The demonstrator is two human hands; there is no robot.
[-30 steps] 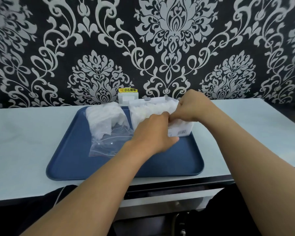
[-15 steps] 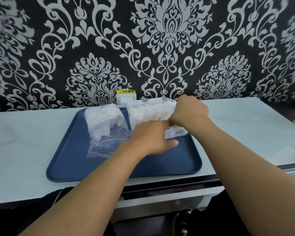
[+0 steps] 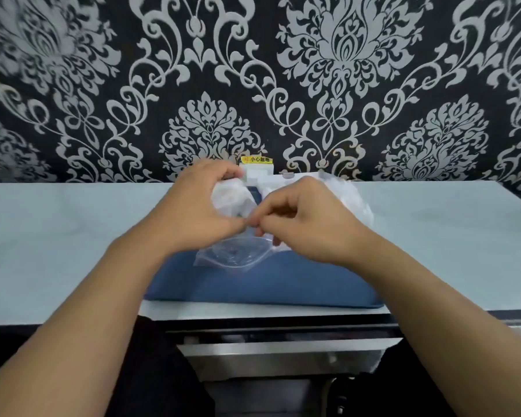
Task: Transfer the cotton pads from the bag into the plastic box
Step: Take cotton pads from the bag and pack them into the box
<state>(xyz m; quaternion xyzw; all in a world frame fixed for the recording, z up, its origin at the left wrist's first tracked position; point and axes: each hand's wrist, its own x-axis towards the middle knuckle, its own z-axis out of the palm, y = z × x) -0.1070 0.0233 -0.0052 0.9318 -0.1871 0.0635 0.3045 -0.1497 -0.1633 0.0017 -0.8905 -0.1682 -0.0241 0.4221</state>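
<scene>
While both hands' fingers [image 3: 254, 216] pinch together, they grip the bag [image 3: 232, 254].

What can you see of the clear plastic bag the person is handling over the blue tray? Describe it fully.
The clear plastic bag is thin, crinkled and see-through. Its lower part sags open in a rounded loop on the blue tray; its upper part, bulging with white cotton pads, is lifted. The left hand cups it from the left while the right hand pinches its edge at the middle.
</scene>
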